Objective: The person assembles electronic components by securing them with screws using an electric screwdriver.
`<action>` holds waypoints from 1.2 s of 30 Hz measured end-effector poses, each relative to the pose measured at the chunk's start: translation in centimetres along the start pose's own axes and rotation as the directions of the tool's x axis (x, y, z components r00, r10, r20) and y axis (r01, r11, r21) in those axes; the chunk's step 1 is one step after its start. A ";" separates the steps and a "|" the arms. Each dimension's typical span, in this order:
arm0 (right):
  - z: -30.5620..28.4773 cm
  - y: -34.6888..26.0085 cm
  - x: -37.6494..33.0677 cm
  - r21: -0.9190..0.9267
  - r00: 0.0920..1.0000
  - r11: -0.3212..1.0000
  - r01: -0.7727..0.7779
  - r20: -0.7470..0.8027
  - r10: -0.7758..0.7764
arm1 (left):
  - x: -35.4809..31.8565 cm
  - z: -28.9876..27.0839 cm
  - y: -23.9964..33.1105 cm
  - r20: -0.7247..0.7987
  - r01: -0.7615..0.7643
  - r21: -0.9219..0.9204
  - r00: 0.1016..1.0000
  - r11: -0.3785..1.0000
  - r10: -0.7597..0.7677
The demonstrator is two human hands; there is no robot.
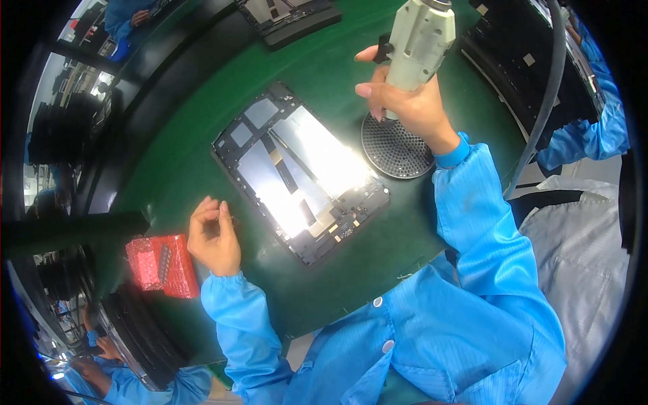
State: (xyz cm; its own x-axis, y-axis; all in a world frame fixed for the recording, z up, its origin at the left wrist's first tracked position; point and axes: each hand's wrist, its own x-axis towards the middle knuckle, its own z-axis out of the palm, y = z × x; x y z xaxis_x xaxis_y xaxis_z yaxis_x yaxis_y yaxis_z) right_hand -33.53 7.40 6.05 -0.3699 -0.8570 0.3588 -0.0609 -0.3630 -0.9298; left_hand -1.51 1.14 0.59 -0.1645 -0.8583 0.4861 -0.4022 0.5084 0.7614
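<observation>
The green table (169,179) carries the tablet (301,174), long axis 11-to-5, 2 o'clock from the nearer left hand (214,236). Left grip unclear; right hand (416,110) clamps tool (420,46).

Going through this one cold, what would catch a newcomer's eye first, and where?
Probably the opened flat device, its silvery plates glaring mid-picture on the green table. Next, the pale handheld tool at the top, right of centre, gripped in the right hand above a round, dimpled dish. Then the red bubble-wrap packet at lower left, beside the left hand.
</observation>
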 end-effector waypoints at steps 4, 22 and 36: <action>0.0 0.0 0.0 -0.021 1.000 1.000 -0.015 0.024 0.016 | -0.5 -0.2 2.0 -0.018 0.106 0.017 0.994 0.994 -0.105; 3.6 -3.0 -1.5 0.207 0.993 0.972 0.114 -0.022 -0.112 | -3.6 1.8 4.0 0.217 0.117 0.081 0.967 0.990 -0.132; 14.2 -2.4 -4.4 0.104 0.904 0.988 -0.116 0.423 0.061 | -0.6 -2.0 -1.4 -0.042 0.327 -0.034 0.944 0.945 -0.328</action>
State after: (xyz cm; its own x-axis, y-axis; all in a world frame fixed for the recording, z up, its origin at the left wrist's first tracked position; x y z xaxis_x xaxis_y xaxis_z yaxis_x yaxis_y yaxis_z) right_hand -18.54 6.82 7.84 0.0539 -0.9518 0.3019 0.0791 -0.2973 -0.9515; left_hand 0.97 1.07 0.08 0.0144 -0.9737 0.2273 -0.4033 0.2023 0.8924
